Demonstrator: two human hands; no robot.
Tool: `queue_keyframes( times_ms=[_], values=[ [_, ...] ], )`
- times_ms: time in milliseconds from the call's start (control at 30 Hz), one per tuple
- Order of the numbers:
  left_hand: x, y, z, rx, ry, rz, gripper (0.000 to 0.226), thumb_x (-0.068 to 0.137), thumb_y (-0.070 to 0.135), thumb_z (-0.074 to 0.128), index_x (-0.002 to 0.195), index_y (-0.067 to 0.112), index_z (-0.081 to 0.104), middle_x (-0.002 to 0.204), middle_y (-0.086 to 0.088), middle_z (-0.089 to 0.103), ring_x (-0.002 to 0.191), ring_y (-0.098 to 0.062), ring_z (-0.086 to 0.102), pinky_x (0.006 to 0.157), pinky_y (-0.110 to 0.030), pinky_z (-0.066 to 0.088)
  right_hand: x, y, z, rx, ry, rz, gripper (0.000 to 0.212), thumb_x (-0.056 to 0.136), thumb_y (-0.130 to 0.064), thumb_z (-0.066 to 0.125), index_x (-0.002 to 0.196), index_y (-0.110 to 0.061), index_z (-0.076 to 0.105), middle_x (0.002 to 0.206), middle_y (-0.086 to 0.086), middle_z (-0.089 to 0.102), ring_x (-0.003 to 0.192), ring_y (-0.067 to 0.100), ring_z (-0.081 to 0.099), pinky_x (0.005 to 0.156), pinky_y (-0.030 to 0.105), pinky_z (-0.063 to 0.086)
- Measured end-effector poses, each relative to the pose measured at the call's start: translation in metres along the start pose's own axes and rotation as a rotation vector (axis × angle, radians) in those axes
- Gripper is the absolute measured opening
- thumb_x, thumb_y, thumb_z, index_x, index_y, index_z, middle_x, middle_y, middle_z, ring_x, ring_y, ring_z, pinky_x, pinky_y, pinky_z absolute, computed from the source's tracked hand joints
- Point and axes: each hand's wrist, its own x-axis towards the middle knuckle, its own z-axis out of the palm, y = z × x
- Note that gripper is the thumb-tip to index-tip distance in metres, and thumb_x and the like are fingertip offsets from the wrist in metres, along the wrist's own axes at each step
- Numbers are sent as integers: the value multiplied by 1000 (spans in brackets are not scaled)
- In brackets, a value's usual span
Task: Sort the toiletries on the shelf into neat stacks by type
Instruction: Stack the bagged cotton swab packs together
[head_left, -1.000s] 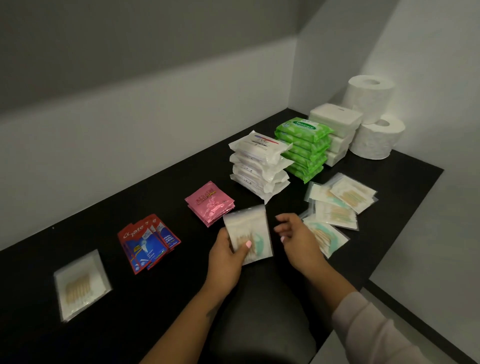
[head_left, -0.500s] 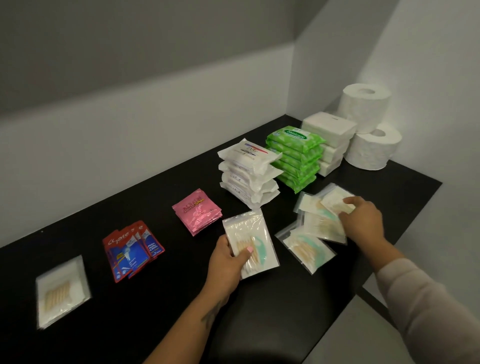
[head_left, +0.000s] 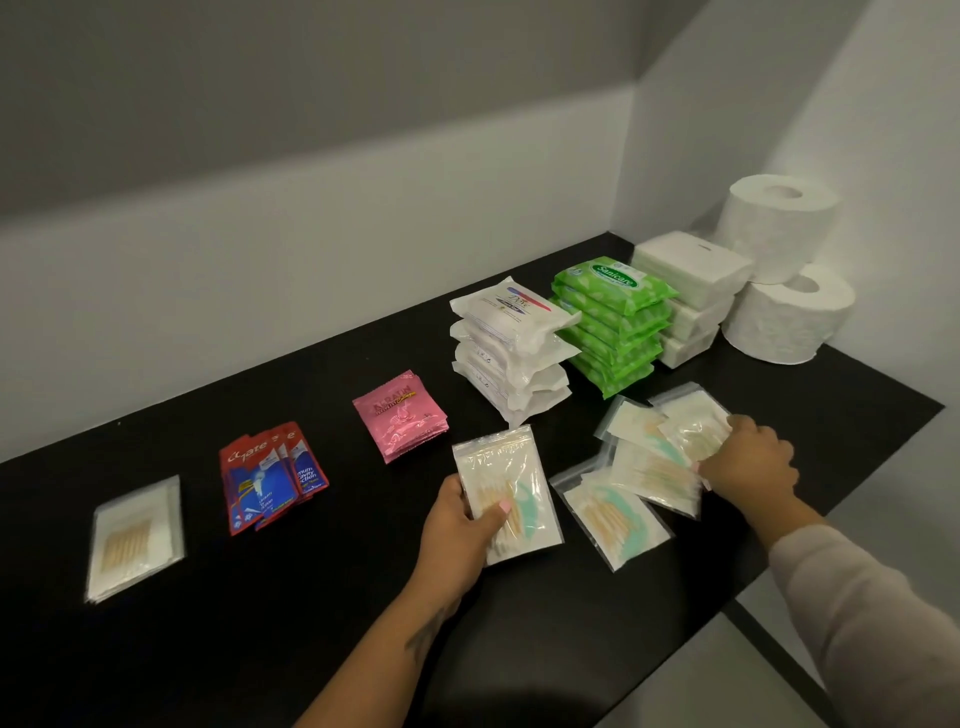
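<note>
On the black shelf (head_left: 332, 613), at the far left, a stack of clear cotton-swab bags (head_left: 136, 538) lay flat, with red toothpaste sachets (head_left: 270, 475) at its 2 o'clock and pink sachets (head_left: 400, 415) further along the same line. All three groups lay well apart from both hands.

The left hand (head_left: 460, 530) gripped a held zip bag (head_left: 506, 493) at its lower left corner, thumb on top, the bag's long axis running from 11 to 5 o'clock.

At 3 o'clock from that bag lay the loose zip bags (head_left: 618, 512), unstacked and overlapping, fanned toward 1 o'clock. The right hand (head_left: 745, 465) rested on the far end of the fan, fingers curled onto the farthest zip bag (head_left: 696, 423); whether it was lifted could not be determined.

Judgement: the loose bags lay nearer the right hand, which should pass them toward 9 o'clock onto the bag held in the left.

Behind, at 12 to 1 o'clock, stood white wipe packs (head_left: 511, 345), green wipe packs (head_left: 613, 322), tissue packs (head_left: 691, 291) and toilet rolls (head_left: 779, 270), already stacked.
</note>
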Motion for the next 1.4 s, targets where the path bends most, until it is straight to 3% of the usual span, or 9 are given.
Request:
queue_keyframes(
  times_ms=[167,300,400,600,767,867,1033,1267,1400],
  values=[
    [-3,-1,6,-5,16,-20,29,89,9,61,106,28,48,104,8,64,91,-8,66,69,-20,54,10,5,1,131,-2,-54,50,81,-6,56,131,-12,49,124,22,48,110,40,51,93,43,44],
    [-2,-1,6,-47,32,-53,30,90,7,60,113,22,48,108,2,65,94,-12,66,74,-27,56,-9,-5,-3,660,-49,-102,20,79,1,59,96,-9,62,99,18,64,94,37,61,83,42,48],
    [4,0,5,-67,37,-93,31,90,5,58,116,19,47,108,0,64,96,-15,66,77,-32,56,-47,-28,-13,933,-206,-179,13,77,4,61,81,-8,63,87,18,65,81,31,61,79,41,48],
    [6,9,2,-176,7,-114,29,95,4,41,121,11,54,107,-10,68,96,-26,68,82,-46,56,-123,-67,10,869,-635,-373,22,74,2,72,92,2,61,93,17,72,81,28,70,74,32,56],
    [2,4,-12,-207,-40,-79,43,91,42,51,123,14,48,117,-11,64,103,-24,66,87,-47,55,-150,-81,50,735,-440,-382,29,69,-15,81,67,-14,52,70,5,59,65,17,58,63,32,48],
    [0,0,-18,-141,-74,49,52,85,23,67,131,13,43,124,-9,61,110,-22,64,91,-44,54,-156,-86,65,645,-294,-446,33,65,-21,84,73,-21,52,84,3,58,69,10,53,60,20,40],
    [3,-5,-26,-26,-105,184,38,87,8,63,124,12,53,117,-5,66,107,-15,65,86,-27,54,-169,-94,73,900,-310,-525,65,73,1,72,124,-29,44,109,-11,59,100,2,60,75,10,48],
    [5,-18,-37,396,-96,279,43,88,10,61,129,19,49,123,6,47,117,-4,48,101,-21,40,-170,-91,85,702,-286,-516,38,83,2,63,111,-21,54,94,-13,59,87,-5,56,71,1,41],
    [2,-7,-41,459,-50,286,51,89,7,57,135,15,36,122,5,37,121,-10,41,100,-16,32,-171,-101,86,665,-248,-524,36,84,1,60,108,-25,53,99,-4,63,94,9,60,80,19,46]
  ],
)
